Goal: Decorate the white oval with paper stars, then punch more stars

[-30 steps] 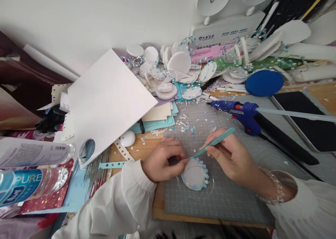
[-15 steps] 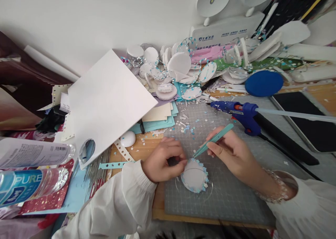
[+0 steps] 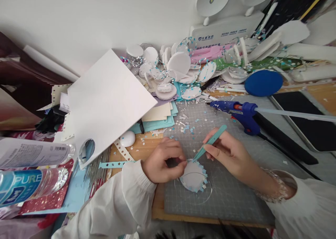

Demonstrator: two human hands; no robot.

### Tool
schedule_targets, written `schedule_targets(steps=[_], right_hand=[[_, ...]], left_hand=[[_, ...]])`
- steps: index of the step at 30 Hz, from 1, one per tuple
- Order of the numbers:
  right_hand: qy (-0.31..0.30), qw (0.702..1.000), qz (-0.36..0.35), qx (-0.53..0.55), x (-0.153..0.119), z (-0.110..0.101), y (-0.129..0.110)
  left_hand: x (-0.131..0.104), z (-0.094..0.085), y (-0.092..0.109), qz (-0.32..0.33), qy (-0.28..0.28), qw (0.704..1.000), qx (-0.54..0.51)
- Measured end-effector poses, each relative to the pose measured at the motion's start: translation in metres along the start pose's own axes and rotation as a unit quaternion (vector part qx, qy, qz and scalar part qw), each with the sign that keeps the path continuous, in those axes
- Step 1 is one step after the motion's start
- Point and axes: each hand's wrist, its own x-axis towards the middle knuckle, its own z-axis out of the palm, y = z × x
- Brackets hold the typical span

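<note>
A white round disc (image 3: 193, 177) edged with small blue and white flower pieces is at the front of the grey cutting mat (image 3: 231, 200). Thin wire curves across and around it. My left hand (image 3: 165, 161) is closed at the disc's upper left rim, finger and thumb pinched on it. In my right hand (image 3: 227, 149) are teal tweezers (image 3: 214, 139), held between thumb and fingers, their tips at the disc's top edge. Whether the tips hold a piece is too small to tell.
Behind lie a blue glue gun (image 3: 236, 109), a phone (image 3: 301, 116), a blue round lid (image 3: 264, 83) and piled white discs (image 3: 179, 63). At left are a white board (image 3: 107, 102), a bottle (image 3: 28, 184) and thin wires (image 3: 98, 169). Tiny flower pieces lie scattered on the mat.
My right hand has moved slightly left, bringing the tweezer tips down to the disc's top edge. My left hand has stayed nearly still.
</note>
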Motion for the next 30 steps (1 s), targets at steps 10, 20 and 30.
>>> schedule_targets(steps=[10,20,30], right_hand=[[-0.001,0.999,0.032,0.012,0.0001,-0.0014,0.0002],[-0.011,1.0,-0.014,-0.01,-0.0007,-0.0019,-0.0011],[0.01,1.0,-0.018,0.021,-0.0034,-0.004,-0.0021]], left_hand=[[-0.0009,0.0007,0.0011,0.02,0.01,1.0,0.0],[-0.0008,0.0024,0.0022,0.031,0.02,0.999,0.01],[-0.0005,0.0007,0.0023,0.023,0.027,0.999,-0.008]])
